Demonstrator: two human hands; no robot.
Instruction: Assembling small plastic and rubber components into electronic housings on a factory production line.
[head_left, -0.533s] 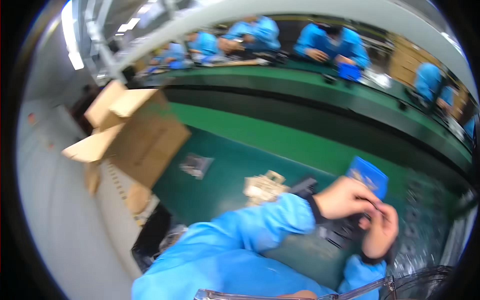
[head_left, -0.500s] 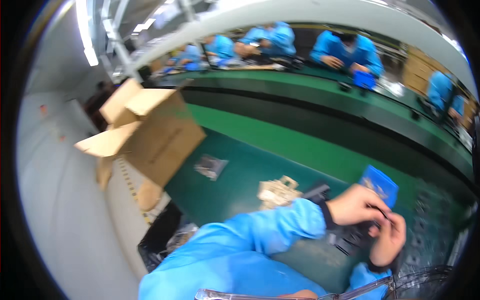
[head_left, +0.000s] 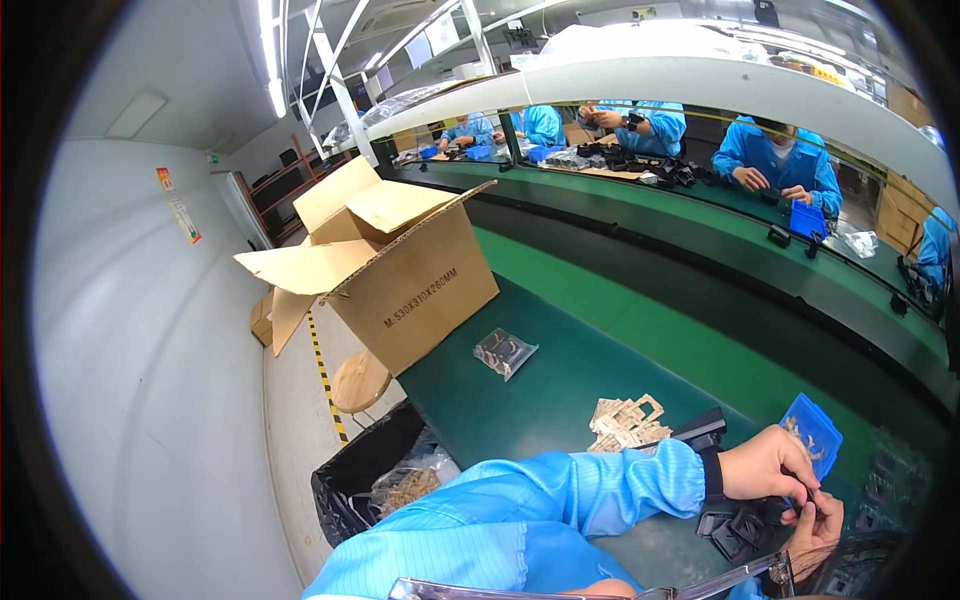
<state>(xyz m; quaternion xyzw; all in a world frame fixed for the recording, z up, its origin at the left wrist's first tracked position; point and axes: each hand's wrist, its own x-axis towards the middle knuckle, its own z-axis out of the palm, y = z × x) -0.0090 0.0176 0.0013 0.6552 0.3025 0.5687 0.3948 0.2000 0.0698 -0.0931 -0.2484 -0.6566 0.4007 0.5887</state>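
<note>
Mid-assembly at 4 o'clock: left hand (head_left: 765,465) and right hand (head_left: 815,525) pinched together on a tiny dark part (head_left: 812,497), above black plastic housings (head_left: 735,528) on green table (head_left: 560,370). Next: precise seating.

1. A pale grey wall (head_left: 130,400) fills the left side, with a small poster (head_left: 178,205) fixed high on it.
2. The floor (head_left: 300,440) beside the wall is light, crossed by a yellow-and-black striped line (head_left: 325,385).
3. A long green workbench (head_left: 560,370) runs from the foreground into the distance, and a darker conveyor strip (head_left: 700,300) lies alongside it.
4. A white overhead shelf (head_left: 700,80) curves above the bench.
5. Bright ceiling tube lights (head_left: 270,60) run along the upper left.
6. A round wooden stool (head_left: 358,380) stands near the bench edge.
7. Shelving (head_left: 275,195) stands at the far end of the room.
</note>
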